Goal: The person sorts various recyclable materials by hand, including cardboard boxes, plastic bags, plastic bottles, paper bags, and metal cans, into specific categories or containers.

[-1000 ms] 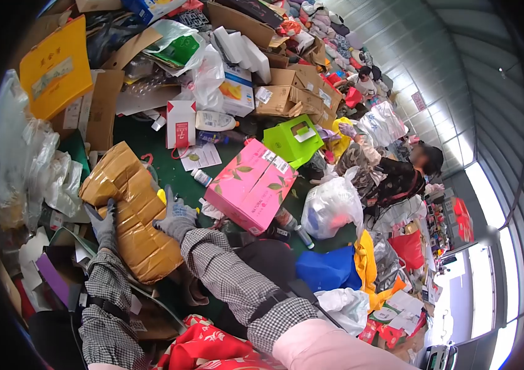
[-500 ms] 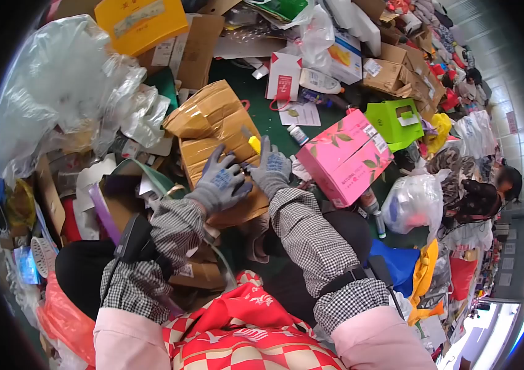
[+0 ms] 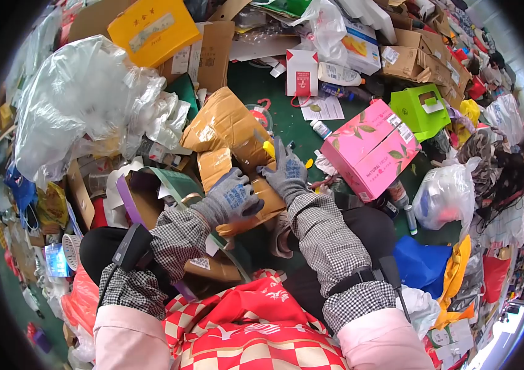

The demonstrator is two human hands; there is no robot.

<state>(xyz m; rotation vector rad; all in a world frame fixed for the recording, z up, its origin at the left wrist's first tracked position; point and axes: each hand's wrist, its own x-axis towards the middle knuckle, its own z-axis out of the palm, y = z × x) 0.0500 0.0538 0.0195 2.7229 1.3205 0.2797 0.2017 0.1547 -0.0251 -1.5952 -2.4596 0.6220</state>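
A brown cardboard box [image 3: 228, 120], wrapped in shiny tape and bent out of shape, lies between my knees and the pile. On its lower part rests my left hand [image 3: 232, 196] in a grey glove, its fingers curled against the cardboard. My right hand [image 3: 286, 172], gloved the same way, is at the box's right side. A yellow tool [image 3: 269, 148] shows beside the right hand's fingers, held in that hand; its blade is not visible. To the right stands a pink printed box [image 3: 370, 150].
A large clear plastic bag [image 3: 83, 98] lies at the left, below a yellow box [image 3: 153, 31]. Beyond the pink box are a green box [image 3: 420, 112] and a filled plastic bag [image 3: 444, 197]. A white bottle [image 3: 340, 74] lies farther back. Another person sits at the far right.
The brown box has folded and buckled in its middle, and its lower part is bent. My left hand has moved lower on it. The whole view has shifted, with surroundings appearing farther right.
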